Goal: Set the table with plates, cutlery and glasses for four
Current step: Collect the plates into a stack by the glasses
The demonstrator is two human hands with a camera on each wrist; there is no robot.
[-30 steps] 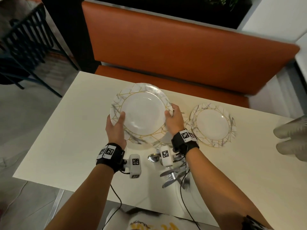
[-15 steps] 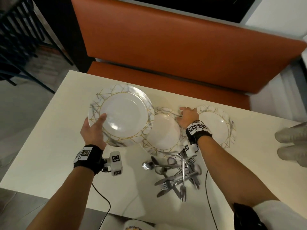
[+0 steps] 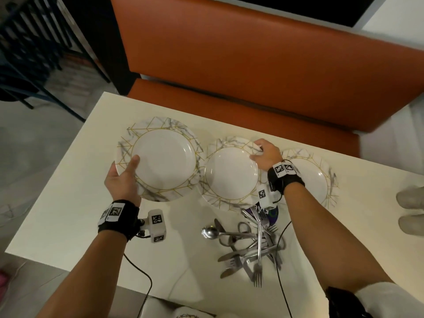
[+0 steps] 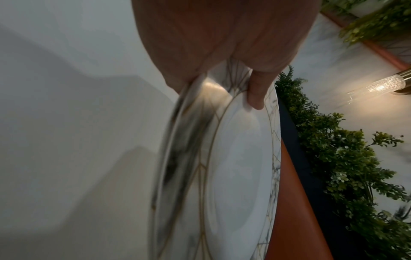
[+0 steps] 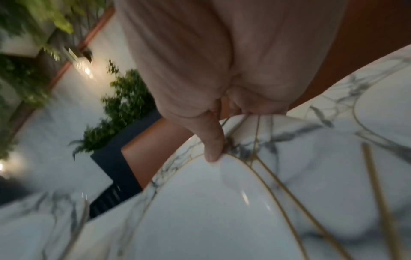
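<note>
Three white marble-patterned plates with gold lines are in the head view. My left hand (image 3: 125, 174) grips the left plate (image 3: 164, 157) by its near-left rim, thumb on top, holding it above the table (image 3: 68, 203); the left wrist view shows the thumb (image 4: 255, 91) on that plate (image 4: 235, 167). My right hand (image 3: 263, 153) grips the far-right rim of the middle plate (image 3: 230, 174), thumb on top (image 5: 213, 140). The third plate (image 3: 319, 177) lies to the right, partly hidden by my right wrist. A heap of forks, spoons and knives (image 3: 250, 246) lies near the front edge.
An orange bench (image 3: 252, 65) runs along the table's far side. A dark chair (image 3: 25, 49) stands at the far left. Pale blurred shapes (image 3: 410, 210) sit at the table's right edge. Cables hang from both wrists over the front edge.
My right hand let go of the lifted plate and took hold of the middle plate's rim. My left hand carried its plate to the left.
</note>
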